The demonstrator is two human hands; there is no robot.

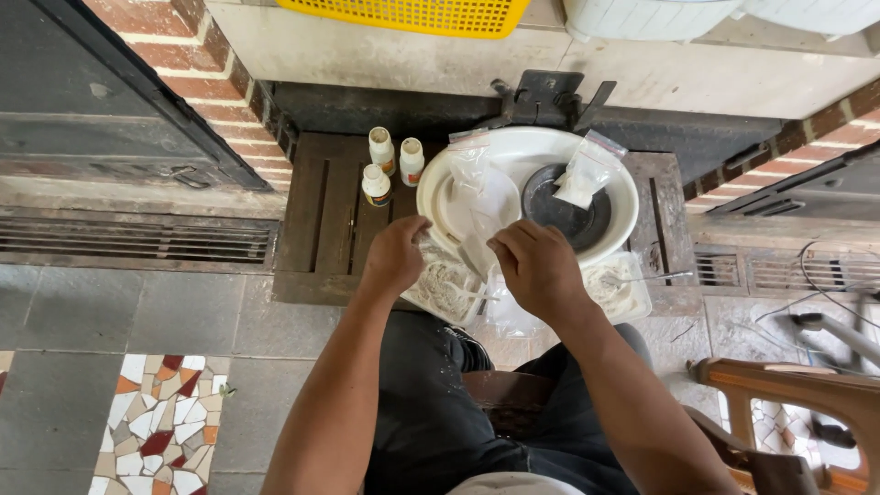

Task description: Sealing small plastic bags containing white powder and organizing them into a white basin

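Small clear plastic bag (pixel 478 240) lies pinched between both hands, right hand (pixel 536 266) at its 3 o'clock, left hand (pixel 396 257) at 9 o'clock, over the white basin (pixel 623 197) rim.

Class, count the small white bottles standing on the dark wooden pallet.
3: two small white plastic bottles side by side at the back, one in front, left of the white round basin. None seems hidden.
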